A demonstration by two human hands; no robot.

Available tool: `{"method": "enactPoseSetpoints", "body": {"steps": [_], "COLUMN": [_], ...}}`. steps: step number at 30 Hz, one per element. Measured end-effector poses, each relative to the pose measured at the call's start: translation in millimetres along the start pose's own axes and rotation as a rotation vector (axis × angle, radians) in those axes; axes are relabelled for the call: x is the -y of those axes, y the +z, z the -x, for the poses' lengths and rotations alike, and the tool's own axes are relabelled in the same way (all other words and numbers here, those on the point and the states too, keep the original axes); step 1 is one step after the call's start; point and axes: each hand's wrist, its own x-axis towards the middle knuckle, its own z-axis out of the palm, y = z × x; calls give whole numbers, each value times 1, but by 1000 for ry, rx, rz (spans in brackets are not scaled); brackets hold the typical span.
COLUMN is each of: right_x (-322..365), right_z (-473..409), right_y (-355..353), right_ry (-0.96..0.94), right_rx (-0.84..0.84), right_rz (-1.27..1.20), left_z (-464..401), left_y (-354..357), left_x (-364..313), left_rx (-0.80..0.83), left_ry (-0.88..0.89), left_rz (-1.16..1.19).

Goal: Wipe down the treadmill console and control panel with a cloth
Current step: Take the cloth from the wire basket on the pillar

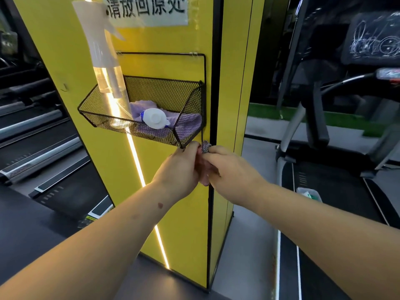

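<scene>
My left hand (pixel 179 169) and my right hand (pixel 229 169) meet just below the right corner of a black wire basket (pixel 104 118) on a yellow pillar. Both pinch a small bunched cloth (pixel 205 147), pinkish with a checkered top, which is mostly hidden between the fingers. The treadmill console (pixel 374 37) is a dark screen at the upper right, well away from both hands.
A clear spray bottle (pixel 101 50) stands in the basket's left end. A purple cloth (pixel 190 123) and a white-capped bottle (pixel 154 118) lie inside. Treadmill belts run at the left (pixel 43 148) and right (pixel 324 191). A paper sign (pixel 147 9) hangs above.
</scene>
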Motion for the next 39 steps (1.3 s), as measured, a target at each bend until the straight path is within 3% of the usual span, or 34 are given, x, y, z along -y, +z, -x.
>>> {"method": "enactPoseSetpoints", "body": {"steps": [6, 11, 19, 25, 33, 39], "right_x": [6, 16, 32, 32, 5, 6], "right_z": [12, 27, 55, 90, 146, 184], "right_y": [-13, -31, -59, -94, -169, -210], "right_ry": [-96, -165, -72, 42, 122, 229], "right_rx": [-137, -146, -179, -270, -418, -473], "right_rz": [-25, -40, -73, 23, 222, 374], "left_z": [15, 44, 52, 44, 30, 14], "left_y": [-11, -17, -32, -34, -34, -26], "left_x": [-15, -35, -68, -112, -193, -243], "left_rx": [-57, -42, -120, -12, 99, 176], "left_ry": [11, -22, 86, 34, 155, 281], "left_rz": [11, 75, 251, 507, 863, 948]}}
